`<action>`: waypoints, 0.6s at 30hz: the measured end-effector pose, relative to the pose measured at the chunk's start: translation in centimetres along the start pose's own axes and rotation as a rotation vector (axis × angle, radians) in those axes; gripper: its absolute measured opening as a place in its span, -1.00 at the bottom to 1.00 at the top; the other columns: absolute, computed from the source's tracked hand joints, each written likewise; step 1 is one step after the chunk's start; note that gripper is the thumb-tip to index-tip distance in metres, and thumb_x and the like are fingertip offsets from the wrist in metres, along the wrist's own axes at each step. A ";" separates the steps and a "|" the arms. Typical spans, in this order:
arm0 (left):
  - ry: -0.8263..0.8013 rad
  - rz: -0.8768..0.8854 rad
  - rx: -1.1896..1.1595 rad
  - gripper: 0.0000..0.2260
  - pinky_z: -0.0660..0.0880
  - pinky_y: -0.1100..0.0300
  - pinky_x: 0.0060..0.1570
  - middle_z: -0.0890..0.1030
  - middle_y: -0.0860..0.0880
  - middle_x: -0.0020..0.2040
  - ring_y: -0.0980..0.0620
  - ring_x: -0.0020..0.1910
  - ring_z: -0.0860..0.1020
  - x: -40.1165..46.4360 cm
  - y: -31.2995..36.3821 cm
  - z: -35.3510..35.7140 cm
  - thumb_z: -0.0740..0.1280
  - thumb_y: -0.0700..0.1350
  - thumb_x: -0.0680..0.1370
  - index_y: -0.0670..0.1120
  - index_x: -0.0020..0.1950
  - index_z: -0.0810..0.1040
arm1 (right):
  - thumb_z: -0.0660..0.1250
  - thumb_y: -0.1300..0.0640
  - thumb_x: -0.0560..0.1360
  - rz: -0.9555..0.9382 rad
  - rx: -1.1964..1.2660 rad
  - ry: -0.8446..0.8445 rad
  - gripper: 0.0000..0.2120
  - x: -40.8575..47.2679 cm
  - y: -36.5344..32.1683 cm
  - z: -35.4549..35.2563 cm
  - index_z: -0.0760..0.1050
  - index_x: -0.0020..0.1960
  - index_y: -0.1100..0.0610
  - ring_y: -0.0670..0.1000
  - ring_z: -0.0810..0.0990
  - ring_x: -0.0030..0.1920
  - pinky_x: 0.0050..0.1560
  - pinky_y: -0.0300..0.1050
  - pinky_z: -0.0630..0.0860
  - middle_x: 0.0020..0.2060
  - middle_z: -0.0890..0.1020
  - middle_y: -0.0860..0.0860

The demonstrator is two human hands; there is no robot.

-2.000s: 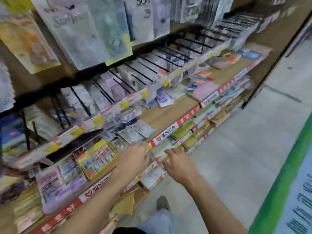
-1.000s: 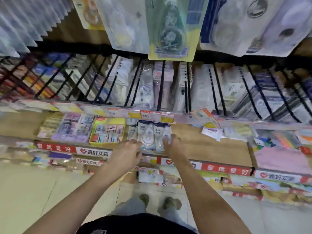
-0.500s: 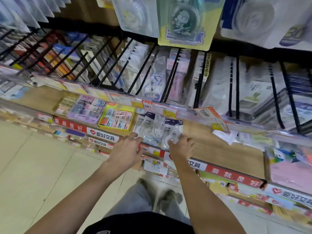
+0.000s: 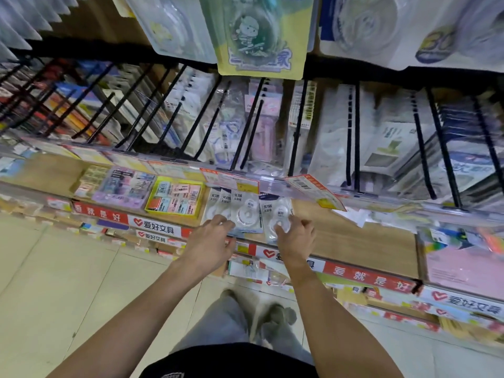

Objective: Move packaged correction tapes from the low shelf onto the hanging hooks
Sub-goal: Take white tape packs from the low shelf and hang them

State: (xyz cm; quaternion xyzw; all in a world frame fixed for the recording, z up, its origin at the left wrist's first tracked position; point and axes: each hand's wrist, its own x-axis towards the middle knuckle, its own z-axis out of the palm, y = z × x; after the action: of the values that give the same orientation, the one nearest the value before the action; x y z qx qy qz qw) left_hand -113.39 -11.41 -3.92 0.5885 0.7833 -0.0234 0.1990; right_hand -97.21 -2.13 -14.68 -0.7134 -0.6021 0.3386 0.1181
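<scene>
Both hands down at the low shelf's front edge.

The low shelf sits closer than half a second ago; left hand rests loose-fingered on the correction tapes near its front edge, right hand now pinches the rightmost packet.

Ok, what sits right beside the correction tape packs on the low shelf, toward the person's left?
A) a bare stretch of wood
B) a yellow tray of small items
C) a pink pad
B: the yellow tray lies just left of the correction tape packs on the low shelf.
</scene>
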 end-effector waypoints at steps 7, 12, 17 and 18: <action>-0.039 -0.007 -0.057 -0.62 0.47 0.06 0.19 0.48 -0.06 0.37 -0.09 0.29 0.50 1.7 0.1 1.3 0.30 -0.05 0.60 -0.09 0.41 0.49 | 0.48 0.07 0.49 -0.010 0.104 0.020 -0.59 0.0 0.9 -0.4 0.48 0.29 0.08 0.25 0.42 0.27 0.27 0.12 0.33 0.26 0.47 0.17; -0.033 -0.011 -0.057 -0.62 0.49 0.00 0.22 0.53 -0.11 0.32 -0.12 0.27 0.50 3.3 0.2 2.3 0.32 -0.08 0.57 -0.11 0.37 0.52 | 0.51 0.06 0.45 0.036 0.138 -0.030 -0.35 0.6 1.0 -1.1 0.32 0.46 0.08 0.26 0.43 0.22 0.27 0.09 0.37 0.24 0.44 0.23; 0.005 -0.072 -0.072 -0.61 0.44 -0.03 0.29 0.46 -0.10 0.40 -0.12 0.36 0.43 5.3 0.2 3.3 0.31 -0.01 0.58 -0.07 0.40 0.49 | 0.56 0.14 0.40 0.039 0.399 -0.158 -0.35 1.5 2.9 -2.0 0.40 0.42 0.05 0.13 0.49 0.16 0.32 0.00 0.46 0.28 0.36 0.12; 0.018 -0.091 -0.075 -0.59 0.43 -0.03 0.30 0.44 -0.10 0.42 -0.12 0.39 0.40 5.7 0.2 3.6 0.32 0.03 0.58 -0.06 0.40 0.48 | 0.58 0.12 0.38 0.040 0.414 -0.169 -0.35 1.7 3.4 -2.3 0.42 0.41 0.04 0.10 0.50 0.19 0.32 -0.01 0.48 0.29 0.41 0.12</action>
State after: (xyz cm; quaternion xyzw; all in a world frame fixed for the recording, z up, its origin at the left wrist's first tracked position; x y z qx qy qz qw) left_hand -113.47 -7.11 -9.12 0.5447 0.8113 0.0023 0.2124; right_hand -93.06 -0.86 -15.48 -0.6547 -0.5134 0.5158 0.2043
